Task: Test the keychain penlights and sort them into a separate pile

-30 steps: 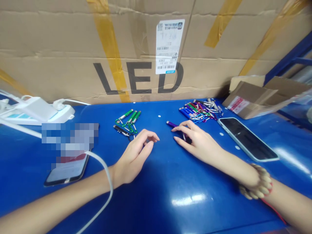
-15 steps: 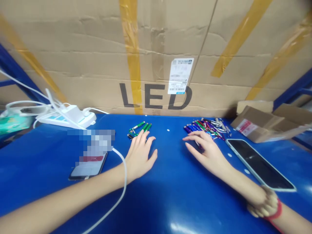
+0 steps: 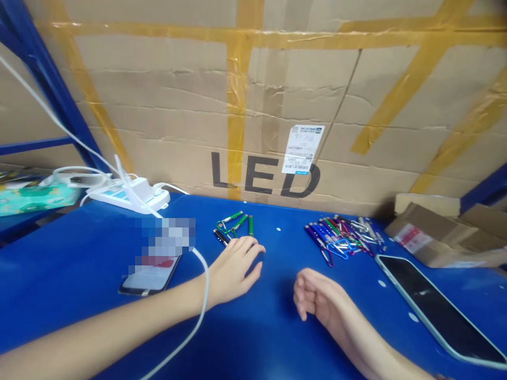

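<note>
My left hand (image 3: 235, 269) rests palm down on the blue table, its fingers bent and a little apart. Just beyond its fingertips lie a few slim green metal tubes (image 3: 240, 226), at least one with a carabiner clip, and a black tube (image 3: 220, 237). My right hand (image 3: 317, 295) is turned on its side above the table, fingers loosely curled, with no object visible in it. Farther off, a pile of purple, blue, red and silver tubes with carabiner clips (image 3: 336, 235) lies apart from that hand.
A light-rimmed phone (image 3: 439, 309) lies at the right, before an opened small carton (image 3: 428, 232). At the left are another phone (image 3: 148, 279), partly pixelated, a white cable (image 3: 204, 295) crossing my left forearm, and a power strip (image 3: 130, 198). A large cardboard box (image 3: 178, 116) stands behind.
My right hand has drawn back from the pile toward me, turned on its side and curled its fingers. My left fingers have bent more, leaving the green tubes more exposed. The view has shifted.
</note>
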`<state>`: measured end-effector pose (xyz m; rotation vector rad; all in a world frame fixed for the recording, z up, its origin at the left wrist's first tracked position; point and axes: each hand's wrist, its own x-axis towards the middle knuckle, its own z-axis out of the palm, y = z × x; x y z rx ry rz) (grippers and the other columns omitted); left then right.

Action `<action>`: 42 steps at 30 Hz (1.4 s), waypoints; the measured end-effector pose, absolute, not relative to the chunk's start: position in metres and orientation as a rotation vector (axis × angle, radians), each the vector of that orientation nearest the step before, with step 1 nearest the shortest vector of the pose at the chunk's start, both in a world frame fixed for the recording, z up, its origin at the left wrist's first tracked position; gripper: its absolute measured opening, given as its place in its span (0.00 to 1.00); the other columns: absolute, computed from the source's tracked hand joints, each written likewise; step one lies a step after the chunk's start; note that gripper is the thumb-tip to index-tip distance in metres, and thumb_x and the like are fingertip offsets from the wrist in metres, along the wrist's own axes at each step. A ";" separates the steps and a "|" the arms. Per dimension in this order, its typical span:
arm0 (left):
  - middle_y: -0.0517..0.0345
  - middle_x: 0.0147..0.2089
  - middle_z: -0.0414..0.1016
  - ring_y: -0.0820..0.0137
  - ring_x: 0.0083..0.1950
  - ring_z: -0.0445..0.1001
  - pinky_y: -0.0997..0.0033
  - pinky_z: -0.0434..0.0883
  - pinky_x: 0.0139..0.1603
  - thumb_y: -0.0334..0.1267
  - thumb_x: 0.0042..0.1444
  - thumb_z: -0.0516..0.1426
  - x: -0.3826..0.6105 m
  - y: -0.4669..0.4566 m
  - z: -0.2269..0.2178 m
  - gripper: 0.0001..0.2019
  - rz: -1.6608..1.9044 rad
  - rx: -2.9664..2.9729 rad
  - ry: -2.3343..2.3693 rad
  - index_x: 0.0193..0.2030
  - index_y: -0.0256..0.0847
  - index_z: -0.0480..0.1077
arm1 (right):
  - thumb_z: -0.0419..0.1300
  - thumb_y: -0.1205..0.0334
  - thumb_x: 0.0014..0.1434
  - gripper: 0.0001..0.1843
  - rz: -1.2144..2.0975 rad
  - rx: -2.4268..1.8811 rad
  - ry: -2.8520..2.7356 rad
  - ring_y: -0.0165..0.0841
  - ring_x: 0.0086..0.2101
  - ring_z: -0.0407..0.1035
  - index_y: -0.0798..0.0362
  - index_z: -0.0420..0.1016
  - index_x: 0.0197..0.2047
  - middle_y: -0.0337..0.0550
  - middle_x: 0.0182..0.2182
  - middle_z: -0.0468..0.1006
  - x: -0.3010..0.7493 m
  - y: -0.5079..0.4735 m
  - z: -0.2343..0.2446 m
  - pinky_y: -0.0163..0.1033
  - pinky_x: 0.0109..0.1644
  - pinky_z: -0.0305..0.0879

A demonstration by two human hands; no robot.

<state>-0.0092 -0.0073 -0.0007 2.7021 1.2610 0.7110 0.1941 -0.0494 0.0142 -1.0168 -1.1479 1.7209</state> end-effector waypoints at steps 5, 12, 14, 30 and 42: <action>0.49 0.46 0.73 0.66 0.49 0.71 0.66 0.68 0.49 0.29 0.61 0.46 -0.007 -0.008 0.001 0.11 0.668 2.891 0.948 0.45 0.37 0.68 | 0.60 0.61 0.51 0.18 1.908 -0.870 -0.486 0.23 0.17 0.53 0.53 0.58 0.16 0.31 0.15 0.57 0.201 -0.031 0.020 0.30 0.24 0.59; 0.51 0.41 0.77 0.66 0.40 0.75 0.68 0.69 0.43 0.27 0.60 0.46 -0.004 -0.012 0.003 0.12 0.745 3.256 0.537 0.41 0.36 0.69 | 0.54 0.60 0.56 0.22 2.007 -0.734 -0.363 0.23 0.15 0.48 0.52 0.53 0.14 0.31 0.12 0.54 0.208 -0.028 0.016 0.29 0.20 0.53; 0.52 0.39 0.78 0.67 0.37 0.75 0.68 0.69 0.43 0.27 0.59 0.45 -0.004 -0.012 0.004 0.12 0.742 3.298 0.487 0.39 0.37 0.70 | 0.54 0.59 0.56 0.22 2.023 -0.721 -0.417 0.24 0.15 0.49 0.52 0.54 0.14 0.32 0.12 0.55 0.207 -0.031 0.015 0.29 0.20 0.54; 0.52 0.40 0.76 0.70 0.38 0.73 0.71 0.69 0.41 0.28 0.59 0.46 -0.007 -0.008 0.002 0.12 0.738 3.178 0.535 0.39 0.38 0.69 | 0.54 0.60 0.55 0.21 2.204 -0.687 -0.499 0.23 0.15 0.53 0.53 0.58 0.13 0.31 0.12 0.56 0.198 -0.051 0.014 0.29 0.21 0.56; 0.54 0.39 0.74 0.72 0.37 0.72 0.74 0.68 0.38 0.27 0.59 0.46 -0.008 -0.006 0.001 0.11 0.722 2.932 0.604 0.38 0.39 0.69 | 0.57 0.60 0.52 0.16 2.165 -0.829 -0.438 0.23 0.16 0.61 0.55 0.65 0.16 0.34 0.14 0.65 0.202 -0.047 0.011 0.30 0.24 0.62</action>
